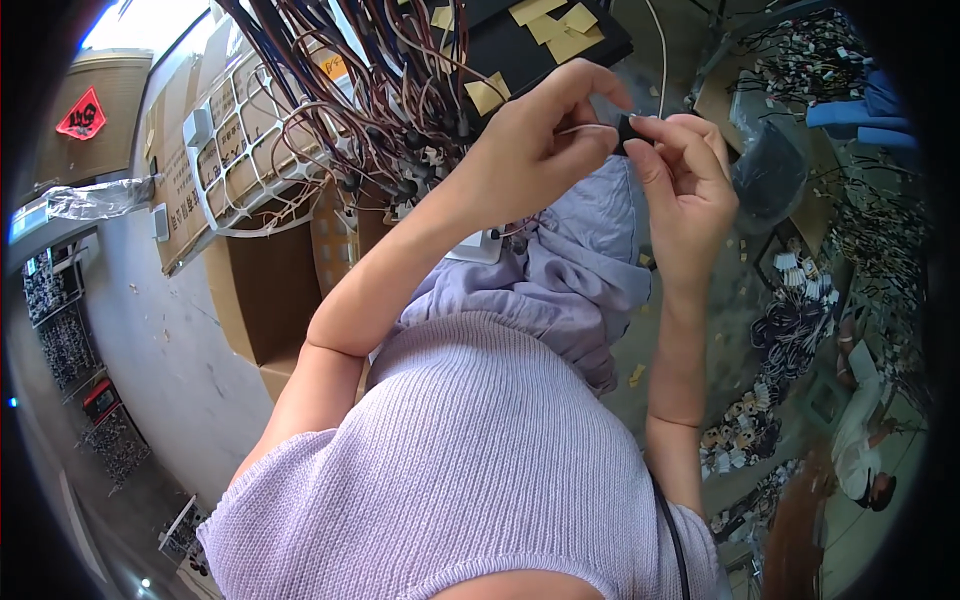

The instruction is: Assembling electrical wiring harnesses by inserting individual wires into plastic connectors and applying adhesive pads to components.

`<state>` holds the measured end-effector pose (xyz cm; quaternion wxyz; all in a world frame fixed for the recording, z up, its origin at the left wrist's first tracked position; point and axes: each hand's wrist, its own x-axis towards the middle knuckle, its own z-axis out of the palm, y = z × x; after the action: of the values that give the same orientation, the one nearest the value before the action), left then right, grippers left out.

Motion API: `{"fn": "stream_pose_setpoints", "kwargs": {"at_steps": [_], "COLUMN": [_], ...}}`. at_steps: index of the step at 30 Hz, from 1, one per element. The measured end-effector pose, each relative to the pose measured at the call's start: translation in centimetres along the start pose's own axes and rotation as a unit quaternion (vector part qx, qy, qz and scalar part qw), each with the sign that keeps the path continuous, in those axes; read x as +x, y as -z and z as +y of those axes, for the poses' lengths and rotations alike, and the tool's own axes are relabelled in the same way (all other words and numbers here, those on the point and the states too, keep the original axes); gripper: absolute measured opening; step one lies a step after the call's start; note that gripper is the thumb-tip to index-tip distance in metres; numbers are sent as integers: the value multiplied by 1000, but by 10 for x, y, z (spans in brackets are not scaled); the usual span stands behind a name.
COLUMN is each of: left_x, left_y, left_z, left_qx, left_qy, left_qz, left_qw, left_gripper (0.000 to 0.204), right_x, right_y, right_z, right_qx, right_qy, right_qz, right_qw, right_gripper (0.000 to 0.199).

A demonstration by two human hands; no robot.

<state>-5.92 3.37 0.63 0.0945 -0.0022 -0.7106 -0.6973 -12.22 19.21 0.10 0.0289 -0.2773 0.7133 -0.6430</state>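
My left hand (545, 140) and my right hand (690, 170) meet at the upper middle, fingertips nearly touching. My right thumb and fingers pinch a small black part (624, 134), perhaps a connector; its exact kind is too small to tell. A thin white wire (590, 128) runs between my left thumb and index finger, toward that black part. Another pale wire (661, 50) comes down from the top edge close to my right fingers. To the left of my left hand hangs a thick bundle of brown and dark cables (380, 110) with black ends.
A white plastic grid rack (235, 150) leans by cardboard boxes (180, 120) at the left. Yellow paper pieces (575, 42) lie on a black surface ahead. Heaps of cables (880, 240) and a clear plastic bag (772, 175) are at the right. Another person (860, 440) is farther right.
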Motion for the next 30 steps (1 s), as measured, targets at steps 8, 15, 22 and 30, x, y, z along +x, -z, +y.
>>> {"fn": "stream_pose_setpoints", "kwargs": {"at_steps": [8, 15, 22, 30], "left_x": [-4, -1, -7, -13], "left_y": [0, -1, 2, 2], "left_z": [6, -4, 0, -10], "left_qx": [148, 107, 248, 479], "left_qy": [-30, -54, -128, -201], "left_qz": [42, 86, 57, 19], "left_qw": [988, 989, 959, 854], "left_gripper": [28, 24, 23, 25], "right_x": [-4, -3, -6, -12], "right_y": [-4, -4, -6, -5], "right_z": [-6, -6, -7, -1], "right_qx": [13, 17, -72, -207], "right_qy": [-33, -26, -21, 41], "right_qz": [18, 17, 24, -55], "right_qw": [999, 999, 997, 976], "right_gripper": [34, 37, 28, 8]}}
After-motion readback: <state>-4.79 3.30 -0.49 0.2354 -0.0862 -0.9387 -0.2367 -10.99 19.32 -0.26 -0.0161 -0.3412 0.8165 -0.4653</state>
